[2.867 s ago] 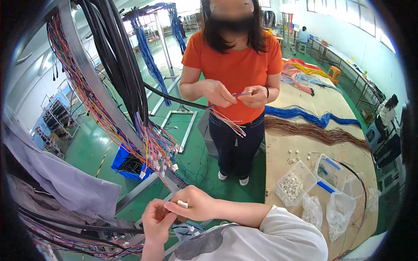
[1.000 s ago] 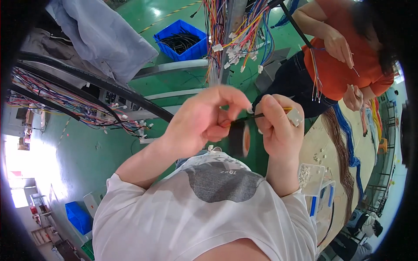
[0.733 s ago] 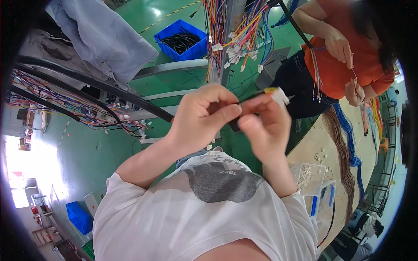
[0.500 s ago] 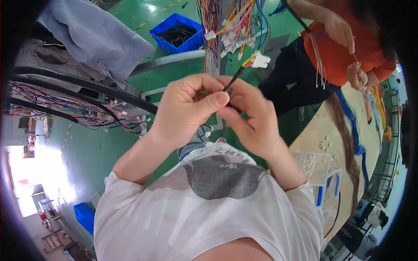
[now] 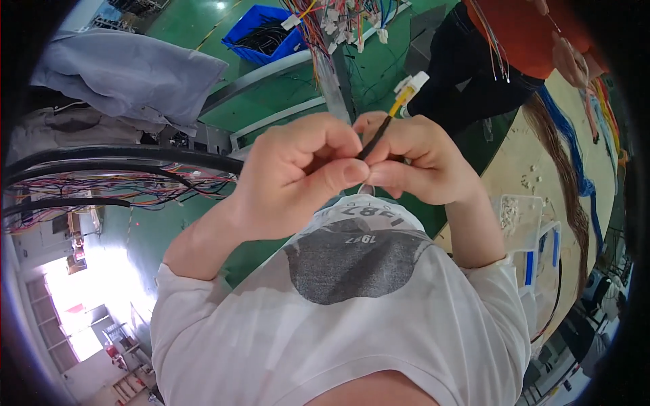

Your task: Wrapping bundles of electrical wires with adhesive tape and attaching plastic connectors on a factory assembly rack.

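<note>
A cable wrapped in black tape (image 5: 376, 138) runs up between my hands, its yellow wires ending in a white connector (image 5: 414, 84). My left hand (image 5: 298, 172) pinches the black part between thumb and bent fingers. From the other side, my right hand (image 5: 420, 159) closes on the same cable, thumb and fingertips close to the left thumb. Both hands are in front of my chest, and the connector points up and to the right. The cable's lower part is hidden behind my fingers.
At left, thick black cables (image 5: 128, 157) and loose coloured wires stretch beside a grey cloth (image 5: 128, 74). A blue bin (image 5: 237, 34) stands on the floor. More wires with white connectors (image 5: 338, 20) hang ahead. At right are a table (image 5: 521, 145), a clear box (image 5: 531, 211) and a co-worker in orange.
The connector and cable have turned to show yellow wires more plainly. My right hand has shifted up and right around the cable, and the whole view has tilted.
</note>
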The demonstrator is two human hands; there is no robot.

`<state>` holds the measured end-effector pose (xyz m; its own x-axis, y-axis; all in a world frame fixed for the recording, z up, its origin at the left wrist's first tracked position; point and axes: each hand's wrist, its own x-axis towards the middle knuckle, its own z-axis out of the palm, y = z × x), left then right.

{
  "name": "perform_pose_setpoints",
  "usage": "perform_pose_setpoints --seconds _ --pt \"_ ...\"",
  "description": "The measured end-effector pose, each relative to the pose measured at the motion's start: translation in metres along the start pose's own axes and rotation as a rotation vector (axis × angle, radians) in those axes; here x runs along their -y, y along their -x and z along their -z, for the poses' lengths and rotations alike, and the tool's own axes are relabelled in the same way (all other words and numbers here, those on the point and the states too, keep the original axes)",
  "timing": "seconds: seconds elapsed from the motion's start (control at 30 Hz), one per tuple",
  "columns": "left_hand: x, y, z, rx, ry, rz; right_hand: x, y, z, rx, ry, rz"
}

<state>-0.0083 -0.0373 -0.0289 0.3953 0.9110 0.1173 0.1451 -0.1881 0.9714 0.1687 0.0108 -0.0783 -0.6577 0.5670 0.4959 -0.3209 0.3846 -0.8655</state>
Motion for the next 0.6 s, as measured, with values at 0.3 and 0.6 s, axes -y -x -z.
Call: perform_pose_setpoints --seconds 0.3,0.6 --pt "-0.016 -0.017 0.006 -0.114 0.352 0.069 -0.103 0.051 -0.003 -0.268 -0.228 -0.524" --pt "-0.004 -0.021 0.009 -0.138 -0.009 -0.013 -0.130 0.003 -0.032 0.050 -0.518 -0.509"
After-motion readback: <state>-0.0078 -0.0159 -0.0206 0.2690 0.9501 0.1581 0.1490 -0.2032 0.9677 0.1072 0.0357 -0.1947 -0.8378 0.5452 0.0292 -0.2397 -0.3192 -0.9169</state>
